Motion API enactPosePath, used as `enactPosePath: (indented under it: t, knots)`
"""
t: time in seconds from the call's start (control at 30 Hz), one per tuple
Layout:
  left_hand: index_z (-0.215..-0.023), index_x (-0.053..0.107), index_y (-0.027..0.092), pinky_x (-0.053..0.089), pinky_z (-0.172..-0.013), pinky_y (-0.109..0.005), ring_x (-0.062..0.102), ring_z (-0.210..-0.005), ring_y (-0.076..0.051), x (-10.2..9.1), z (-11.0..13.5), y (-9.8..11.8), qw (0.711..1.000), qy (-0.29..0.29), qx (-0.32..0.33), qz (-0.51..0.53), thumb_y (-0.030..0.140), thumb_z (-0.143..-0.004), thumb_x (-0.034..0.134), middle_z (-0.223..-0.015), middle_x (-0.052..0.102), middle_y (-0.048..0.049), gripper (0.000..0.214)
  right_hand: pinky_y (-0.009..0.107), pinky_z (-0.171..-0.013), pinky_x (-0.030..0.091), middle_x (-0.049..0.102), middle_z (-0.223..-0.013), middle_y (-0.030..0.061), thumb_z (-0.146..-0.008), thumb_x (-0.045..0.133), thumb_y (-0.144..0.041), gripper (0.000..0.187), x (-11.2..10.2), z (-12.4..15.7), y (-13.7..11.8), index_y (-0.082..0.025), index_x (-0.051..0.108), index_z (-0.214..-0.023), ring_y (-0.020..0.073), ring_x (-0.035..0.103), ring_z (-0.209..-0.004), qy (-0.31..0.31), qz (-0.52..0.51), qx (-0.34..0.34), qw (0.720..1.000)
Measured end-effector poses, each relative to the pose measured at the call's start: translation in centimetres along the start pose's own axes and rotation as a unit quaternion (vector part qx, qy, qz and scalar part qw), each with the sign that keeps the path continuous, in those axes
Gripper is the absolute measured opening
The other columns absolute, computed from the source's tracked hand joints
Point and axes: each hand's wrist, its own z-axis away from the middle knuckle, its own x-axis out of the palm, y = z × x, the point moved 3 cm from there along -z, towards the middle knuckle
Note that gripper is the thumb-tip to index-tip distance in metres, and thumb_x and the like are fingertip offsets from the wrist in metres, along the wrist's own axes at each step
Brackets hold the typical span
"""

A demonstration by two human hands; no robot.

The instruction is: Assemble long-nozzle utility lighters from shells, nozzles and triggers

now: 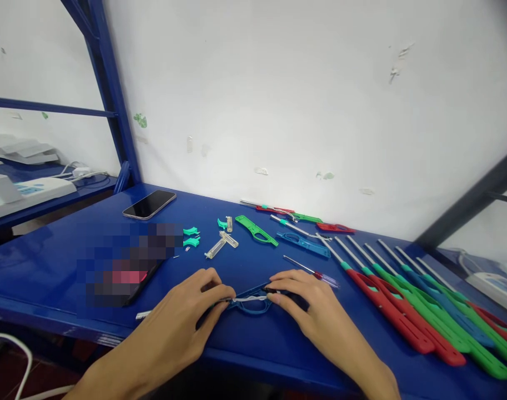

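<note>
Between my hands lies an opened blue lighter casing (253,306), near the table's front edge, with a white wire (250,299) running across its trigger loop. My left hand (195,311) pinches the casing and wire at the left end. A metal tube tip (143,315) sticks out beyond that wrist. My right hand (305,297) closes its thumb and fingers on the casing's right part, where a small dark piece shows at the fingertips. The fingers hide much of the casing. A screwdriver (326,279) with a clear purple handle lies just behind my right hand.
Several assembled red, green and blue lighters (407,316) lie in a row at right. Behind are a green casing half (253,229), a blue casing half (303,244), clear fuel tanks (215,248) and teal triggers (191,241). A phone (150,204) lies back left, near a blurred-out object.
</note>
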Motion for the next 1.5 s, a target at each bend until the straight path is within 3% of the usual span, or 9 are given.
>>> enactPosePath:
  t: [0.23,0.6,0.9,1.17,1.5]
  knots:
    - [-0.129,0.074,0.036,0.058,-0.089,-0.028,0.071,-0.098,-0.019,-0.1,-0.2,-0.5,0.999,-0.010,0.036,-0.019,0.020,-0.108,0.052,-0.112,0.070,-0.0017,0.034,0.038,-0.089,0.058,0.077,-0.109,0.0034,-0.105,0.065,-0.032,0.017,0.5,0.7,-0.1,-0.033,0.081,-0.108,0.0252,0.073,-0.100,0.022,-0.017,0.006,1.000]
    - [-0.128,0.072,0.035,0.056,-0.086,-0.024,0.072,-0.098,-0.016,-1.2,-0.3,0.1,0.998,-0.064,0.015,0.012,0.021,-0.109,0.052,-0.117,0.069,-0.0004,0.031,0.040,-0.088,0.054,0.079,-0.103,0.0008,-0.104,0.067,-0.032,0.013,0.7,1.4,-0.4,-0.032,0.079,-0.108,0.0241,0.070,-0.096,0.076,-0.032,-0.045,0.996]
    - [-0.134,0.068,0.039,0.052,-0.097,-0.024,0.070,-0.109,-0.016,-0.7,-0.2,-0.6,0.993,-0.098,0.002,0.061,0.025,-0.112,0.052,-0.121,0.070,0.0022,0.031,0.039,-0.083,0.052,0.079,-0.097,0.0008,-0.103,0.068,-0.029,0.012,0.6,2.0,-0.2,-0.031,0.079,-0.109,0.0233,0.069,-0.088,0.107,-0.021,-0.063,0.992]
    - [-0.130,0.066,0.040,0.051,-0.101,-0.025,0.067,-0.113,-0.015,-1.1,0.2,0.2,0.986,-0.145,-0.054,0.065,0.031,-0.113,0.044,-0.129,0.064,0.0030,0.029,0.034,-0.084,0.054,0.080,-0.099,-0.0024,-0.103,0.069,-0.028,0.012,0.7,2.5,0.0,-0.032,0.079,-0.109,0.0204,0.071,-0.090,0.104,-0.006,-0.073,0.992]
    - [-0.132,0.064,0.043,0.046,-0.101,-0.024,0.065,-0.113,-0.013,-1.0,0.6,0.1,0.986,-0.148,-0.042,0.063,0.031,-0.114,0.044,-0.127,0.062,0.0057,0.029,0.034,-0.083,0.054,0.079,-0.098,-0.0016,-0.103,0.069,-0.027,0.012,0.8,2.4,-0.1,-0.031,0.078,-0.110,0.0199,0.071,-0.089,0.097,-0.006,-0.086,0.991]
